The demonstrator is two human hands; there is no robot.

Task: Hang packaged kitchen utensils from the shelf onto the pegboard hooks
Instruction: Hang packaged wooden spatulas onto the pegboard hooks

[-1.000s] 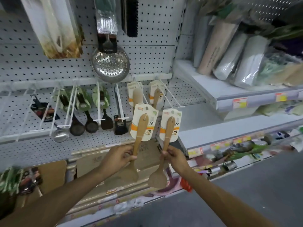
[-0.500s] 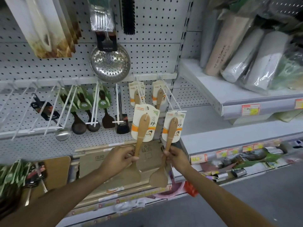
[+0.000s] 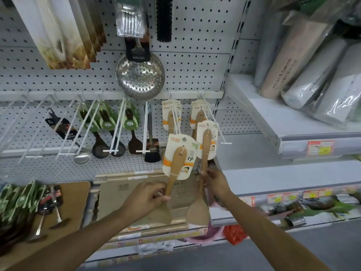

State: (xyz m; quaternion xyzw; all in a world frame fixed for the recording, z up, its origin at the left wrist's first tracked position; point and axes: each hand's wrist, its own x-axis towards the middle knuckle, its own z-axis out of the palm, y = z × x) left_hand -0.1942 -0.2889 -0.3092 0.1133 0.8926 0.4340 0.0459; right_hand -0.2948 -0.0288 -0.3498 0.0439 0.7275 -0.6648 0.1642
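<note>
My left hand (image 3: 145,198) grips the handle of a wooden spatula (image 3: 176,167) with a white and orange card. My right hand (image 3: 215,182) holds a second carded wooden spatula (image 3: 206,145), raised higher, its card near a long white peg hook (image 3: 214,122). Two more carded wooden spatulas (image 3: 172,114) hang further back on the same pair of hooks. Both held spatulas point blade down in front of the white pegboard (image 3: 195,65).
A steel skimmer (image 3: 140,77) hangs above. Green-carded dark ladles (image 3: 106,124) and several white hooks fill the left row. Cutting boards (image 3: 125,192) stand below. A shelf (image 3: 293,133) with wrapped rolls juts out on the right. More utensils (image 3: 21,200) lie at lower left.
My right hand has lifted its spatula up toward the right hook. The left spatula has risen slightly and tilted. The view has moved closer to the pegboard.
</note>
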